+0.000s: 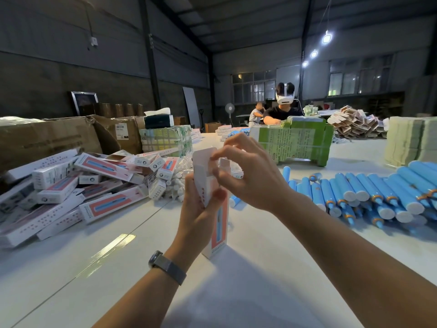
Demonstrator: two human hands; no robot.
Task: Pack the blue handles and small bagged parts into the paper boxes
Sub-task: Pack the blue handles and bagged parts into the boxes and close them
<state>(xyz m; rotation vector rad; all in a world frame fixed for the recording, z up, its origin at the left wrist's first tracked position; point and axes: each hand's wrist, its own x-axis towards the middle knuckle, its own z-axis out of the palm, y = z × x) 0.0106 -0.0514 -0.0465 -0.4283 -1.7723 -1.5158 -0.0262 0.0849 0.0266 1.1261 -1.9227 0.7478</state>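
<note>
My left hand (199,207) grips a white and pink paper box (218,235) that stands upright on the white table, its top flap (201,159) raised. My right hand (246,171) is at the box's open top, fingers pinched together there; what they pinch is hidden. Several blue handles (369,197) with white caps lie piled on the table to the right. A heap of small bagged white parts (177,178) lies behind the box to the left. Packed paper boxes (71,188) are heaped at the far left.
Large brown cartons (47,136) stand behind the box heap. Bundles of flat green cardboard (293,143) and stacked paper (411,140) sit across the table. Another person (281,110) wearing a headset sits at the far side. The white table (118,268) stretches toward me.
</note>
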